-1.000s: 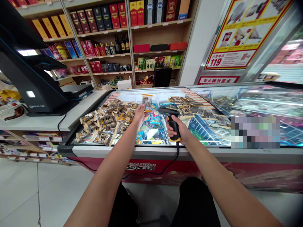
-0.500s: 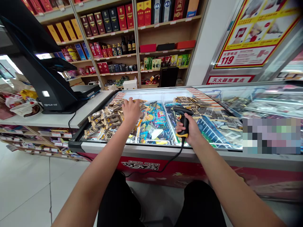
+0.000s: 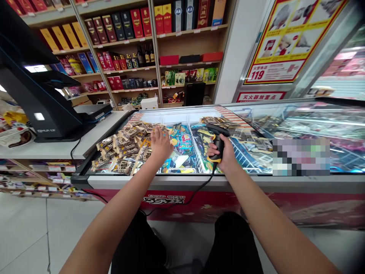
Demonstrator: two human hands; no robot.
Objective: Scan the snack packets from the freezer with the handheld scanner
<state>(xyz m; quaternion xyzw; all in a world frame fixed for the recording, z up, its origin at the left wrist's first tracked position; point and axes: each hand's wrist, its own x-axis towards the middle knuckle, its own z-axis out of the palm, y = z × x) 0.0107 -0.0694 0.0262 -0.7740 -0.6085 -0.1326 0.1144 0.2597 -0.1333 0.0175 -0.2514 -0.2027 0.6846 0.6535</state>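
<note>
Head view | I saw left hand [image 3: 160, 144] flat, fingers spread, on pile of brown foil snack packets [image 3: 125, 146] (atop glass freezer lid [image 3: 182, 179]) | right hand [image 3: 226, 156] gripped black-and-yellow corded barcode scanner [image 3: 218, 142].

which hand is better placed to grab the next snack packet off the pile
Left. The left hand already rests on the pile of snack packets, while the right hand is full, gripping the barcode scanner.

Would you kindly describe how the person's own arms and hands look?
Both forearms are bare, with no sleeve in view. The left hand and right hand wear no gloves, rings, watch or wristband that can be seen.
</note>
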